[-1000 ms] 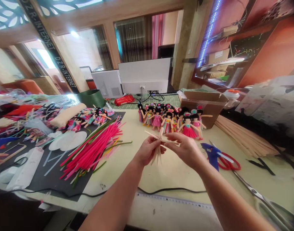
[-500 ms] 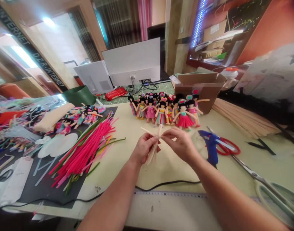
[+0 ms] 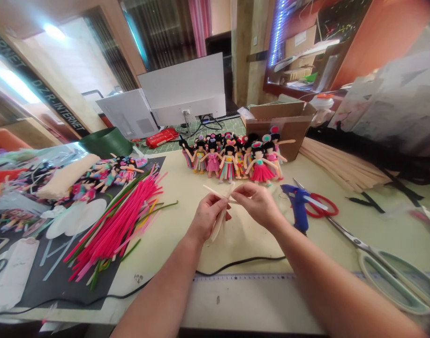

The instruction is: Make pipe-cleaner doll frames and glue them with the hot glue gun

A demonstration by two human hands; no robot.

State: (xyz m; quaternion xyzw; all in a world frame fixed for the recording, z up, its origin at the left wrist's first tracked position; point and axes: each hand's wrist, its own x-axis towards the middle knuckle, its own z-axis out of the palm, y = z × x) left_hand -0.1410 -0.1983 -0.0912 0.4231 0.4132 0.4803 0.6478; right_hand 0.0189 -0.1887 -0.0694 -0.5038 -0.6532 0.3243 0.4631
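My left hand (image 3: 207,215) is closed around a small bundle of cream pipe cleaners (image 3: 218,227), thumb on top where they cross. The lower ends hang below its fingers, and one strand sticks out to the upper left. At the crossing, my right hand (image 3: 259,203) pinches the pipe cleaners from the other side, with its fingertips close to the left thumb. Beyond the hands stands a group of small pipe-cleaner dolls (image 3: 227,162) in bright skirts, with black hair.
Pink and green pipe cleaners (image 3: 118,225) lie in a pile at left. To the right are a blue glue gun (image 3: 297,206), red-handled scissors (image 3: 322,205) and large scissors (image 3: 376,263). A black cord (image 3: 243,263) crosses the front; a cardboard box (image 3: 281,124) stands behind.
The view has shifted so the scene sits a little further left. My right fingers have shifted slightly at the crossing; both hands keep their hold on the pipe cleaners.
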